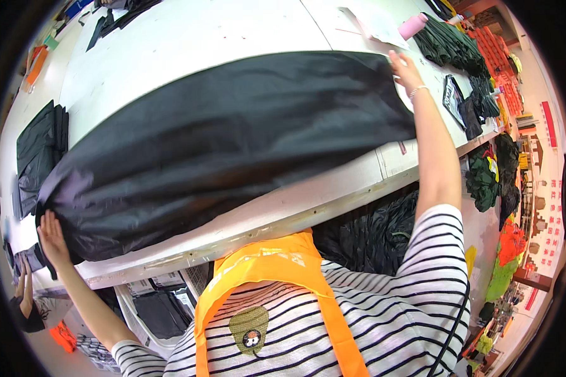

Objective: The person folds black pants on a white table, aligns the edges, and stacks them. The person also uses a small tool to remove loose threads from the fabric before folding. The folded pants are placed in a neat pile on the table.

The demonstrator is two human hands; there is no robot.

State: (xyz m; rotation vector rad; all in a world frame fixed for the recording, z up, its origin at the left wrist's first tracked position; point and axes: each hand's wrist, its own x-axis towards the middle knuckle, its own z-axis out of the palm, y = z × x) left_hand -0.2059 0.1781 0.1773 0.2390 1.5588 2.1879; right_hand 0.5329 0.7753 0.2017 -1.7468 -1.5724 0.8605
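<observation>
A long sheet of smooth black fabric (pixel 233 132) stretches across the white table, billowing in its middle, with its near edge by the table's front. At its left end, my left hand (pixel 55 244) has straight fingers pressed together against the edge, where folds converge; the thumb is hidden. My right hand (pixel 407 72), wearing a light bracelet, pinches the far right corner between thumb and fingers. Both arms are spread wide. Beyond the left end lies a folded black stack (pixel 38 147) of similar material.
Far right on the white table (pixel 283 28) are a pink bottle (pixel 412 26), papers (pixel 374 28) and a dark garment heap (pixel 449 44). Under the front edge sit a white basket (pixel 135 320) of packets and bundled dark fabric (pixel 368 232). Another person's hands (pixel 25 276) show at lower left.
</observation>
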